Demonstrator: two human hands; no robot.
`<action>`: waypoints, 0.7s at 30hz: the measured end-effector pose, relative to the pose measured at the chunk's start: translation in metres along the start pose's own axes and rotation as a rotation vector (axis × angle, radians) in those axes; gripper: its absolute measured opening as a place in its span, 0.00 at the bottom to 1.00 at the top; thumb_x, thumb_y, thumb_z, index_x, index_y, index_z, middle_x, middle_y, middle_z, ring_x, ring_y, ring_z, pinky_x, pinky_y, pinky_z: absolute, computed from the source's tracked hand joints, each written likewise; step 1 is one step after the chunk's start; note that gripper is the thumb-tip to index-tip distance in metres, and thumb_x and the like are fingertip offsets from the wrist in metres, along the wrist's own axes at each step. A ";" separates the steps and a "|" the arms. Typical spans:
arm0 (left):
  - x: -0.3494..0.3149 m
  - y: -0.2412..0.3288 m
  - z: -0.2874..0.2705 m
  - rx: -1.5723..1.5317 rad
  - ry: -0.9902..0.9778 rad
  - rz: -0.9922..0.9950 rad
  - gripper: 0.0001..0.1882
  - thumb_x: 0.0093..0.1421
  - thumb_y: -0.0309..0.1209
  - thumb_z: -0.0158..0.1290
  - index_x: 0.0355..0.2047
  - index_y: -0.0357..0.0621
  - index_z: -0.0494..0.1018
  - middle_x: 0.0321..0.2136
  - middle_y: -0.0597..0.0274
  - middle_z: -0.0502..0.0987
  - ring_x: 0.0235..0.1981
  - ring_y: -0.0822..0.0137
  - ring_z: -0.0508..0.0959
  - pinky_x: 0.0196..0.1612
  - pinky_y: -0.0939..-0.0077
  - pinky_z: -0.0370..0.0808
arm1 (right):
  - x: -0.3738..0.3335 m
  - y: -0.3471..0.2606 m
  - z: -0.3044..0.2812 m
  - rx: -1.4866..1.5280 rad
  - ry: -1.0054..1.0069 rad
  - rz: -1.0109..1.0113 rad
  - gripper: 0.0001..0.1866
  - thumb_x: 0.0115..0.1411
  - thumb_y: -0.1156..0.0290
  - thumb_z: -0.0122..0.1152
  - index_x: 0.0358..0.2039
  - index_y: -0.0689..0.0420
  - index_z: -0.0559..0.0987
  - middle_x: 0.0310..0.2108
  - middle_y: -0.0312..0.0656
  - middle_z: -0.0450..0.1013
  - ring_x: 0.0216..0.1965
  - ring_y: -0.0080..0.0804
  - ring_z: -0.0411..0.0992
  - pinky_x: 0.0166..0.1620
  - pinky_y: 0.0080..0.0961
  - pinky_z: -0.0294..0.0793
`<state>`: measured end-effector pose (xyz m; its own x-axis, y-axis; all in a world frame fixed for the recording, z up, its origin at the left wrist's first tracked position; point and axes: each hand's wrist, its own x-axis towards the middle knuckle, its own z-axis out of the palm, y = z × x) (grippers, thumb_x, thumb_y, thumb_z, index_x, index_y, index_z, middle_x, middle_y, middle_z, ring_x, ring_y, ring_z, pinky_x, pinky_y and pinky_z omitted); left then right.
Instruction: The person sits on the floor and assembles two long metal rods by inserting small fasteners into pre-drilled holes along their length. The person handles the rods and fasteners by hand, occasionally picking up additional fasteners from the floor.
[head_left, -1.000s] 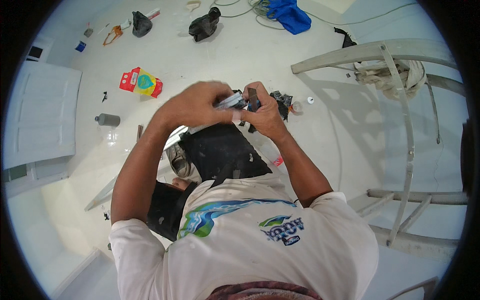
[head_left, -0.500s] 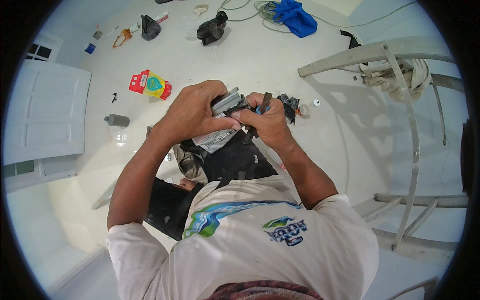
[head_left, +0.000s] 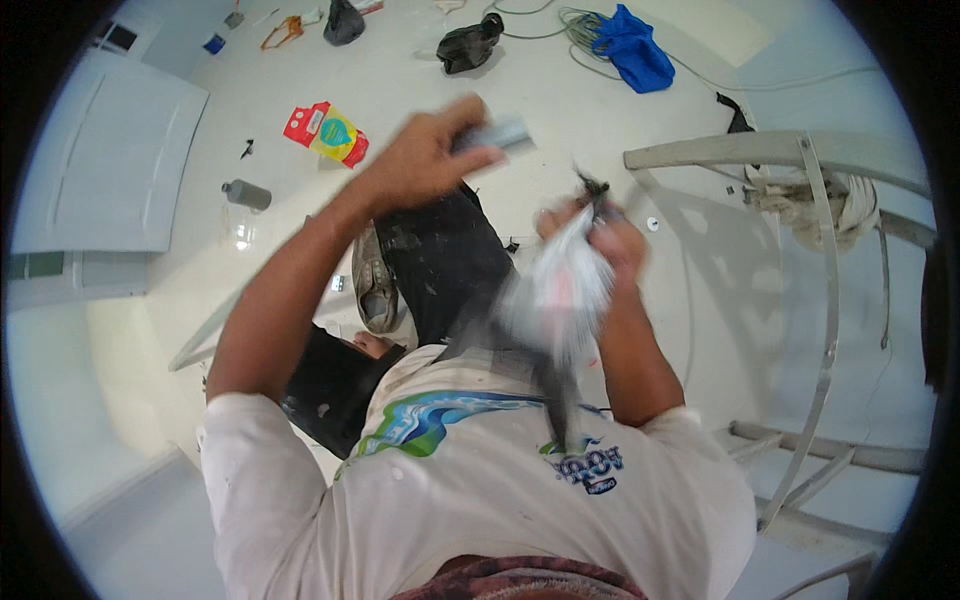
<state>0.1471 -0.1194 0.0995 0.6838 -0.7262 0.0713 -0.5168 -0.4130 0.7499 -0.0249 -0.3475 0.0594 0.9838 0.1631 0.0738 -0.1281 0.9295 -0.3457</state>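
My left hand (head_left: 425, 155) grips a short grey metallic-looking piece (head_left: 508, 138), its fingers and thumb closed around one end. Further right and lower, my right hand (head_left: 620, 245), smeared by motion, holds a crumpled white printed plastic wrapper (head_left: 560, 285). Dark shreds (head_left: 595, 188) stick up at the top of that hand. A long dark strip (head_left: 558, 400), also blurred, hangs below the wrapper in front of my shirt. Whether the blue-and-dark tool seen earlier is still in my right fingers is hidden.
On the white floor lie a red-and-yellow pouch (head_left: 328, 133), a grey bottle (head_left: 246, 194), a black plastic bag (head_left: 470, 45) and a blue bag (head_left: 632, 50) beside coiled hose (head_left: 580, 35). A metal ladder (head_left: 828, 290) with a draped cloth (head_left: 845, 212) stands at the right.
My hands have pulled apart. The grey piece has gone up and away in my left hand, while the wrapper has swung right with my right hand. The whole view has shifted slightly.
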 end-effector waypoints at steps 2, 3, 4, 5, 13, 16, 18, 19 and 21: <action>0.006 -0.042 -0.030 0.140 0.157 -0.003 0.23 0.69 0.48 0.66 0.50 0.44 0.74 0.37 0.63 0.78 0.39 0.72 0.75 0.43 0.68 0.74 | -0.025 -0.029 0.010 -0.286 -0.113 -0.082 0.22 0.57 0.69 0.72 0.49 0.67 0.79 0.37 0.48 0.81 0.34 0.40 0.80 0.41 0.38 0.82; 0.001 -0.032 -0.040 0.049 0.099 -0.176 0.22 0.70 0.48 0.65 0.50 0.44 0.74 0.37 0.62 0.78 0.39 0.72 0.75 0.42 0.68 0.75 | -0.036 -0.044 0.016 -0.431 -0.156 -0.133 0.21 0.57 0.68 0.73 0.46 0.67 0.80 0.34 0.46 0.80 0.31 0.40 0.78 0.39 0.37 0.81; -0.011 -0.033 -0.050 -0.017 0.042 -0.189 0.21 0.72 0.49 0.62 0.49 0.44 0.75 0.37 0.62 0.79 0.37 0.72 0.76 0.40 0.69 0.75 | -0.045 -0.054 0.025 -0.661 0.077 -0.155 0.18 0.58 0.69 0.73 0.44 0.67 0.81 0.32 0.45 0.80 0.30 0.40 0.78 0.37 0.37 0.80; -0.013 -0.031 -0.057 -0.084 -0.007 -0.189 0.21 0.75 0.50 0.59 0.49 0.44 0.75 0.36 0.62 0.79 0.35 0.73 0.77 0.38 0.71 0.75 | -0.050 -0.066 0.026 -0.895 0.312 -0.182 0.15 0.59 0.69 0.73 0.41 0.66 0.82 0.31 0.44 0.80 0.29 0.40 0.78 0.35 0.37 0.80; 0.002 -0.016 -0.052 -0.515 -0.313 -0.289 0.27 0.80 0.55 0.47 0.41 0.43 0.78 0.24 0.63 0.80 0.20 0.75 0.79 0.24 0.78 0.77 | -0.061 -0.063 -0.164 -2.274 0.617 0.339 0.19 0.63 0.54 0.76 0.48 0.52 0.88 0.45 0.53 0.86 0.46 0.52 0.86 0.53 0.48 0.84; -0.004 -0.012 -0.048 -0.562 -0.381 -0.320 0.31 0.81 0.56 0.43 0.40 0.39 0.78 0.21 0.61 0.80 0.19 0.73 0.81 0.23 0.76 0.79 | -0.066 -0.053 -0.199 -2.274 0.592 0.683 0.23 0.62 0.50 0.76 0.50 0.54 0.88 0.47 0.54 0.86 0.50 0.54 0.85 0.55 0.52 0.83; -0.002 -0.004 -0.046 -0.568 -0.395 -0.350 0.31 0.82 0.56 0.43 0.40 0.39 0.78 0.22 0.61 0.80 0.19 0.73 0.81 0.23 0.76 0.79 | -0.082 -0.047 -0.240 -2.352 0.652 0.745 0.25 0.62 0.50 0.76 0.49 0.58 0.88 0.40 0.57 0.86 0.44 0.58 0.85 0.50 0.52 0.83; -0.002 -0.001 -0.045 -0.572 -0.391 -0.370 0.31 0.82 0.56 0.42 0.40 0.39 0.78 0.22 0.60 0.80 0.19 0.72 0.81 0.23 0.76 0.79 | -0.079 -0.046 -0.240 -2.395 0.667 0.775 0.26 0.62 0.50 0.77 0.48 0.61 0.88 0.37 0.58 0.85 0.41 0.60 0.85 0.48 0.52 0.83; 0.001 -0.001 -0.041 -0.595 -0.392 -0.378 0.31 0.82 0.55 0.43 0.39 0.39 0.78 0.22 0.60 0.81 0.18 0.72 0.80 0.23 0.76 0.79 | -0.075 -0.052 -0.239 -2.369 0.646 0.663 0.27 0.63 0.49 0.76 0.47 0.62 0.87 0.38 0.60 0.85 0.41 0.63 0.84 0.47 0.53 0.83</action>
<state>0.1691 -0.0973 0.1254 0.4698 -0.7817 -0.4102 0.1495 -0.3875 0.9096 -0.0622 -0.4872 -0.1520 0.8557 -0.3355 -0.3940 -0.4281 -0.8866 -0.1749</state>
